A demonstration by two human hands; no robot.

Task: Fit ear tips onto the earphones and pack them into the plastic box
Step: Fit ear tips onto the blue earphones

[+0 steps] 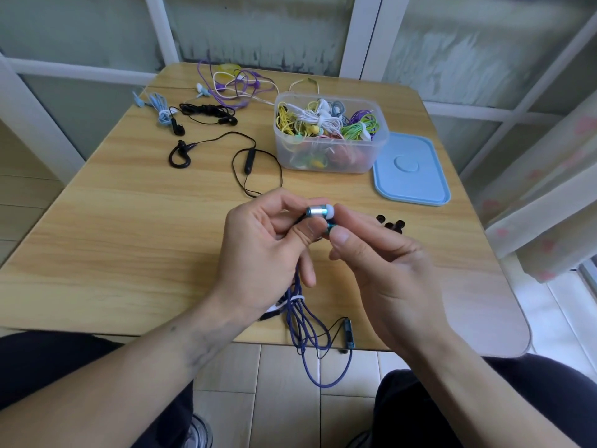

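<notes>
A metallic blue earbud [318, 212] with a white ear tip [330, 211] is pinched between the left hand [268, 240] and the right hand [371, 263] above the wooden table [129, 221]. Its dark blue cable [303, 321] is hung toward 6 o'clock, past the table edge. Loose black ear tips [391, 224] are seen at 3 o'clock of the hands. At 12 o'clock, a clear plastic box [329, 137] filled with coloured earphones is placed, its blue lid [410, 169] lying flat beside it.

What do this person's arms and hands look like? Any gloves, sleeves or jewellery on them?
Both hands are bare: the left hand and the right hand wear no gloves, and no rings, watch or bracelet show. The forearms are uncovered too, with no sleeve edge in view. The fingernails are short and unpainted. Dark trousers cover the lap below.
</notes>
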